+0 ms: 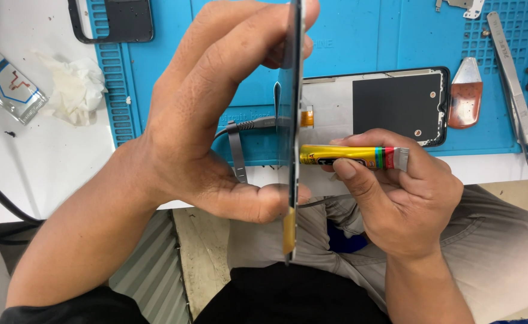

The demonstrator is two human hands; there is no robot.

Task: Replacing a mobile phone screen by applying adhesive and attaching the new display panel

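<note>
At centre frame, nearest us, our left hand (216, 120) clamps a thin phone panel (292, 150) edge-on; we judge it stiff, fragile, best held by its rims. Our right hand (396, 192) grips a yellow glue tube (351, 156). Beyond, a phone frame (384, 102) lies on the blue mat (348, 36) on the desk (48, 168).

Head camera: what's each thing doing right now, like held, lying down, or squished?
Left hand: holds phone panel.
Phone panel: upright, edge-on to camera.
Right hand: holds glue tube.
Glue tube: sideways, nozzle at panel.
Phone frame: flat on blue mat.
Tweezers: lying unused.
Tissue: crumpled.
</note>
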